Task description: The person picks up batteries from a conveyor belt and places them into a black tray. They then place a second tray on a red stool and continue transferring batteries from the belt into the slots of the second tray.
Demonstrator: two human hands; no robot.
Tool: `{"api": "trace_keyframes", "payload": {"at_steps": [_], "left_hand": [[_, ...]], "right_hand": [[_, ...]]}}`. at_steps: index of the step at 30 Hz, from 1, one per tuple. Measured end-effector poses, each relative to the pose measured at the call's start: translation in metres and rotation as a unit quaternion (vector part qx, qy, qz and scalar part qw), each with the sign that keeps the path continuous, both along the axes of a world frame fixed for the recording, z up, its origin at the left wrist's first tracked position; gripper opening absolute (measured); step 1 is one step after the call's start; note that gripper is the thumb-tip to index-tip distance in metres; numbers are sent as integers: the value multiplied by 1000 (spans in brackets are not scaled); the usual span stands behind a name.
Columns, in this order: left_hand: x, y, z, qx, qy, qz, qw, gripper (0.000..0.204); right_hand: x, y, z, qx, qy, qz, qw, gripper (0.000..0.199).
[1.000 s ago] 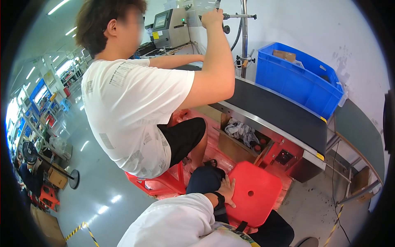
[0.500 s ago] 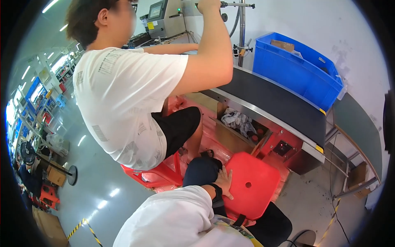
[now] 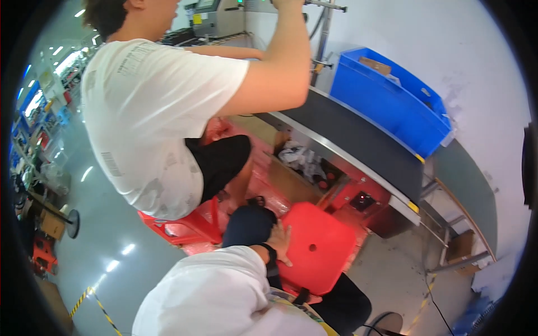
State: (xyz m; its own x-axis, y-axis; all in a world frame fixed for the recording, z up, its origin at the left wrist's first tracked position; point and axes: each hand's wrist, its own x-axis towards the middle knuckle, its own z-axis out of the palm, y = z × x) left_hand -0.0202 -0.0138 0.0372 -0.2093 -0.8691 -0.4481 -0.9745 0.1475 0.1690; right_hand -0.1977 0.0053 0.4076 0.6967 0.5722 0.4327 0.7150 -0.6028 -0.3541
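Observation:
My left hand (image 3: 279, 243) lies on the left edge of a red plastic stool seat (image 3: 330, 242), fingers spread. The seat has a small round hole (image 3: 312, 247) near its middle and lies between my dark-trousered legs. A black band (image 3: 270, 253) circles my left wrist, below a white sleeve (image 3: 207, 285). My right hand is out of view. Close on the left, a person in a white T-shirt (image 3: 151, 106) sits on another red stool (image 3: 193, 227). One of that person's arms is raised toward a metal stand (image 3: 321, 42).
A black conveyor belt (image 3: 358, 134) runs ahead, with a blue crate (image 3: 386, 95) along its far side. Under it lies an open box with crumpled cloth (image 3: 302, 159). A grey-green table (image 3: 465, 185) stands right, and a cable (image 3: 440, 311) crosses the floor.
My view has swung to the right and slightly down, so the scene sits further left. My left hand stays on the stool seat.

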Motion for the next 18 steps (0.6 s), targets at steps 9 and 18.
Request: {"api": "trace_keyframes", "payload": {"at_steps": [9,18], "left_hand": [[31,9,-7,22,21,7,1000,144],[15,-10,-22,-11,41,-7,999,142]], "right_hand": [[-122,102,8,0,102,-377,921,31],[-68,105,8,336,-203,-193,899,34]]}}
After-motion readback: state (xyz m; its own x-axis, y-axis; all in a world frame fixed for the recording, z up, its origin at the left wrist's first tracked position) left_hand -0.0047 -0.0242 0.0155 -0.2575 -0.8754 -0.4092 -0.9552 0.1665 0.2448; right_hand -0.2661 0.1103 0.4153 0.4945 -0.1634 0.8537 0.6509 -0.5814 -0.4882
